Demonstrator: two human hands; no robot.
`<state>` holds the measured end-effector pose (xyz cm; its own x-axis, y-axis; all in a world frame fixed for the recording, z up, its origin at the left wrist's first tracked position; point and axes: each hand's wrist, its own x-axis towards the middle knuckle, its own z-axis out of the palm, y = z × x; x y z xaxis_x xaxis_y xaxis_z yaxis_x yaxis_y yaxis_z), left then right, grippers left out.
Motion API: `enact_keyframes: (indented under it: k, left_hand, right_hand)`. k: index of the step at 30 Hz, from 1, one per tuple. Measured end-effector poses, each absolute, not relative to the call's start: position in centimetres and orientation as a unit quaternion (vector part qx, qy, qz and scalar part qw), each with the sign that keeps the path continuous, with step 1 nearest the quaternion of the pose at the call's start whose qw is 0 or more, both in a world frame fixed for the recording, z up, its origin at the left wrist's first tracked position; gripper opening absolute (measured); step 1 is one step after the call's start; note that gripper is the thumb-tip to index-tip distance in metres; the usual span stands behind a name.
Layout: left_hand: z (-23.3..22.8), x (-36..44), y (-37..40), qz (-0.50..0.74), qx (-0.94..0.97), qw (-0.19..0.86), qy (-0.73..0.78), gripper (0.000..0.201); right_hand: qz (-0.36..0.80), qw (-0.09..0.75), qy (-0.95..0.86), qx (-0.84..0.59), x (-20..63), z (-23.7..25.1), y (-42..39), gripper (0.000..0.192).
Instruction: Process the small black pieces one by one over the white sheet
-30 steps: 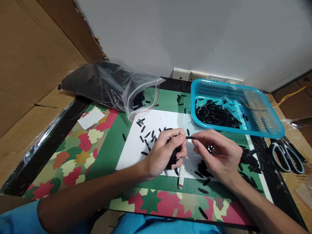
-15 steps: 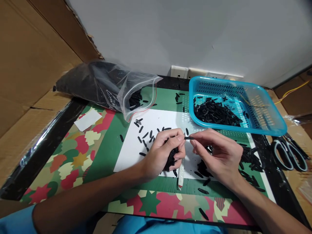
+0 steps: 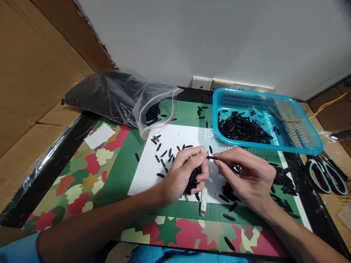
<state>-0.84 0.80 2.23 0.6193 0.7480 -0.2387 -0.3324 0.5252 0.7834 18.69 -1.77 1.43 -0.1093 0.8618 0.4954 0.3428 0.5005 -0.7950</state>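
Note:
My left hand (image 3: 185, 175) is closed around a bundle of short black pieces (image 3: 194, 179) above a white sheet (image 3: 175, 138). Its thumb and forefinger pinch one end of a single black piece (image 3: 212, 157). The fingertips of my right hand (image 3: 246, 174) pinch that piece's other end. Under both hands lies a white pen-like tool (image 3: 203, 197). Loose black pieces (image 3: 164, 155) are scattered on the sheet to the left of my hands.
A blue plastic basket (image 3: 307, 140) with several black pieces stands at the back right. An open clear zip bag (image 3: 128, 96) of black pieces lies at the back left. Scissors (image 3: 325, 175) lie at the right. Cardboard (image 3: 33, 73) walls the left side. A small paper slip (image 3: 99, 133) lies on the patterned mat (image 3: 82, 175).
Both hands stay nearly in place, still pinching the single black piece between them. The view has shifted slightly.

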Motion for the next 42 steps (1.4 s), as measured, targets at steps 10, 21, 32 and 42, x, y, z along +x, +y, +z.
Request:
enact_keyframes:
  k: [10,21,32,42]
  left_hand:
    - [2.0,-1.0,0.8,0.327,0.368,0.819,0.295,0.039]
    - [2.6,-1.1,1.4,0.375,0.383,0.784,0.312,0.043]
    - [2.6,-1.4,1.6,0.367,0.395,0.780,0.316,0.045]
    - [2.5,-1.5,1.9,0.370,0.384,0.784,0.318,0.046]
  right_hand:
    - [0.201,0.469,-0.745,-0.430,19.8,2.6,-0.8,0.015]
    - [0.261,0.122,-0.896,-0.337,20.3,2.2,-0.6,0.020]
    - [0.298,0.109,-0.905,-0.285,20.6,3.5,-0.5,0.026]
    - [0.307,0.069,-0.885,-0.344,21.1,3.9,-0.2,0.011]
